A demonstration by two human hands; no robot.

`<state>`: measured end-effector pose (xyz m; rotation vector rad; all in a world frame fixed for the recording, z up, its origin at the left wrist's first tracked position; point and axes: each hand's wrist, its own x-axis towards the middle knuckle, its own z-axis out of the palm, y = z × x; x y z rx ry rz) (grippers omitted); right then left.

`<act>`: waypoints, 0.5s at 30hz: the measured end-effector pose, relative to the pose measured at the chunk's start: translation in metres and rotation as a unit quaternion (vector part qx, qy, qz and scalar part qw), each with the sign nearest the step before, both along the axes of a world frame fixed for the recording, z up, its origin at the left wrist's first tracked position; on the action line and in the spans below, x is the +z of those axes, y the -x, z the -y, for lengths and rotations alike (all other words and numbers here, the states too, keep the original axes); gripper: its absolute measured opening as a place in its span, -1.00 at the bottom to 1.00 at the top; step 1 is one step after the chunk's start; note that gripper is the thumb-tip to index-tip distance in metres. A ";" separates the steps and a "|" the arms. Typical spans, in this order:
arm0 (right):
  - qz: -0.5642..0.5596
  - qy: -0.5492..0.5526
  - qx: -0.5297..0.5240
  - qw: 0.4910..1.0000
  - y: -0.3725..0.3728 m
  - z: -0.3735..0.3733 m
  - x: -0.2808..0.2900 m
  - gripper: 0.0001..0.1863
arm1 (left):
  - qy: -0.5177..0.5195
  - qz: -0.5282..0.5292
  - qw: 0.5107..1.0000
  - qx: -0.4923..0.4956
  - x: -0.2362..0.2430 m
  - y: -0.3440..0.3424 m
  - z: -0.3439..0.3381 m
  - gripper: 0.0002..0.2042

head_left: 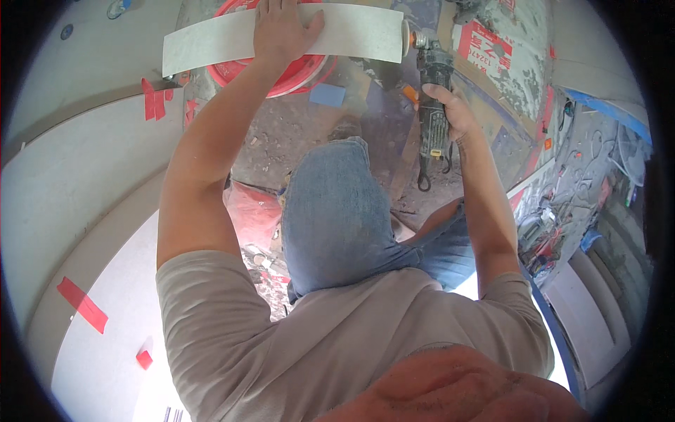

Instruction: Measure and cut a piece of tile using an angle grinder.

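Apparently edge grinding: left hand (pixel 281 32) lies flat, unclenched, on the white strip (pixel 362 35) across the red bucket (pixel 299 79); right hand (pixel 450 109) grips the grinder (pixel 435 74), disc (pixel 406 41) at strip's right end. Next move likely needs steady holding.

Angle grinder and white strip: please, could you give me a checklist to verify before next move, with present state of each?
1. Left hand steadying the white strip: ok, laid on it near the middle.
2. Strip across the red bucket: ok, both ends reach past it.
3. Right hand gripping the angle grinder: ok.
4. Disc apart from the strip's right end: cannot tell, very close or touching.
5. Disc stopped: cannot tell.
6. Gloves worn: not ok, both hands bare.
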<state>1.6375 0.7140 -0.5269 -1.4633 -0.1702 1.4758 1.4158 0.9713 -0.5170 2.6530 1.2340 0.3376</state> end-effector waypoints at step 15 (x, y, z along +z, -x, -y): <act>-0.023 0.025 -0.003 0.999 0.024 0.038 -0.009 -0.65 | -0.014 0.005 1.000 -0.005 -0.008 -0.001 -0.003 -0.57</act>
